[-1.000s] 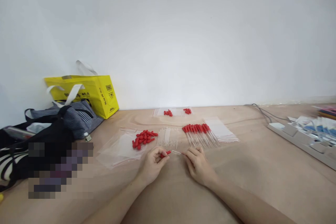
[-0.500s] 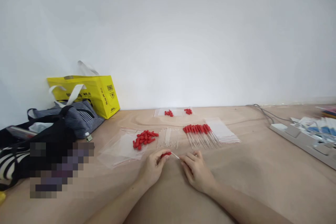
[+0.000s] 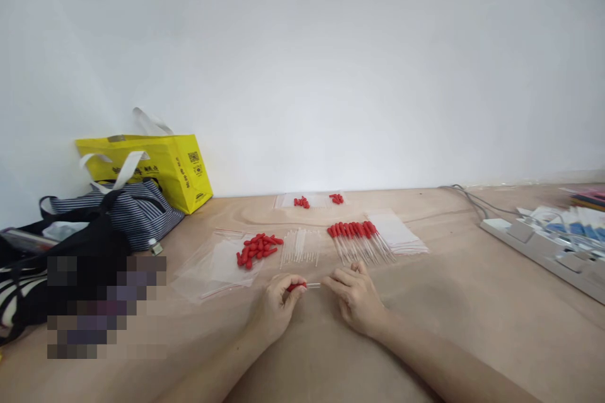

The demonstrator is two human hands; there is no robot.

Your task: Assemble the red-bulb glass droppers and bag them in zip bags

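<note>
My left hand (image 3: 276, 305) pinches a red rubber dropper bulb (image 3: 297, 287), and a thin clear tube (image 3: 313, 286) sticks out of it to the right. My right hand (image 3: 357, 299) is closed at the tube's far end, fingertips bunched together; whether they grip the tube or something else is hidden. Beyond my left hand lies a pile of loose red bulbs (image 3: 258, 248) on clear plastic bags (image 3: 212, 271). Several loose thin tubes (image 3: 300, 249) lie in a row to its right. Farther right is a row of droppers (image 3: 360, 240), each with a red bulb on a clear tube.
Flat white bags (image 3: 399, 233) are stacked behind the droppers. Near the wall, a clear bag (image 3: 319, 201) carries more red bulbs and tubes. Left stand a yellow bag (image 3: 189, 170), a striped bag (image 3: 142, 214) and a black bag (image 3: 89, 252). A power strip (image 3: 543, 252) with cables lies right.
The tube in the bulb has swung from slanting down to the right to nearly level. My right fingertips have curled and now sit at its end. The view has shifted slightly.
</note>
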